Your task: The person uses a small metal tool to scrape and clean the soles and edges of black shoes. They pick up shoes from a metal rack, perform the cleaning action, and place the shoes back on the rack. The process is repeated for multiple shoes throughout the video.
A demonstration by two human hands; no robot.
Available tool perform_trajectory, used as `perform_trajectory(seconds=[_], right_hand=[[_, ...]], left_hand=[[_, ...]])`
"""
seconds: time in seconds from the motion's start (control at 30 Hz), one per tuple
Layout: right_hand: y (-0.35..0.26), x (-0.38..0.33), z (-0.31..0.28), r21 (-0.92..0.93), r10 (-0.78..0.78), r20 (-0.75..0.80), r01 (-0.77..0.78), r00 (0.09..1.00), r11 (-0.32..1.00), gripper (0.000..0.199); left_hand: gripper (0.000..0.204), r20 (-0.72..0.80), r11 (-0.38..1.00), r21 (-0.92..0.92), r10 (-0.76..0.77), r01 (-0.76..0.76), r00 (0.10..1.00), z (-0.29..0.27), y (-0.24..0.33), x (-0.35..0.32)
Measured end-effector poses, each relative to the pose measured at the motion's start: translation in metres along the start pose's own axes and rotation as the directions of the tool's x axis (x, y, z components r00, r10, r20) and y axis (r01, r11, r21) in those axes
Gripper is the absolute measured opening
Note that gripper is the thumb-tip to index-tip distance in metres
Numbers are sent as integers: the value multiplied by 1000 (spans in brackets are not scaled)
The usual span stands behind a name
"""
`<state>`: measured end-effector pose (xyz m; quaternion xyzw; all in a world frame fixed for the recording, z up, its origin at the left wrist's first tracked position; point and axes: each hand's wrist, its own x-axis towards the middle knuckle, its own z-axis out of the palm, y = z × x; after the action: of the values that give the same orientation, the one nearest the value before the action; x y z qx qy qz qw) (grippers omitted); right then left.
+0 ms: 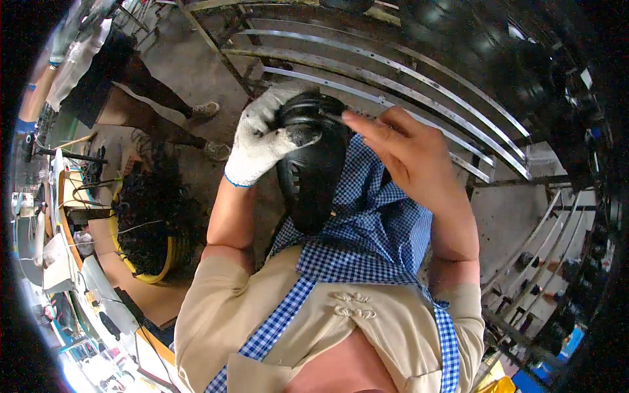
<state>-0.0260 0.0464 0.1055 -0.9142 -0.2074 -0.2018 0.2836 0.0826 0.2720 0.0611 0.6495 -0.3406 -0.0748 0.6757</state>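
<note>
Holding a black shoe [312,171] up over the checked apron [373,223], the gloved left hand [262,141] is wrapping its grip around the top while the bare right hand [409,154] is pinching a thin tool [333,118] against it.

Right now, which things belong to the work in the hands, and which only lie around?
In hand:
- black moulded rubber shoe sole
- white knit-gloved left hand, gripping it
- bare right hand, at its top edge

Lying about:
- yellow round basket
- curved metal rack rails
</note>
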Motion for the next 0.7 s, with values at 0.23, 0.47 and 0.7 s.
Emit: perform_trajectory(seconds=[0.23,0.47,0.7], right_hand=[[-7,13,-14,-154,-135,83,146,987,977,51],[-5,12,-6,-2,-190,100,191,977,982,52],[-13,13,11,-115,-200,58,206,978,972,47]], left_hand=[[53,36,999,44,-25,24,999,0,9,-10],[50,86,995,97,14,-23,996,-2,19,-19],[46,-15,985,162,-53,55,998,-5,19,-34]])
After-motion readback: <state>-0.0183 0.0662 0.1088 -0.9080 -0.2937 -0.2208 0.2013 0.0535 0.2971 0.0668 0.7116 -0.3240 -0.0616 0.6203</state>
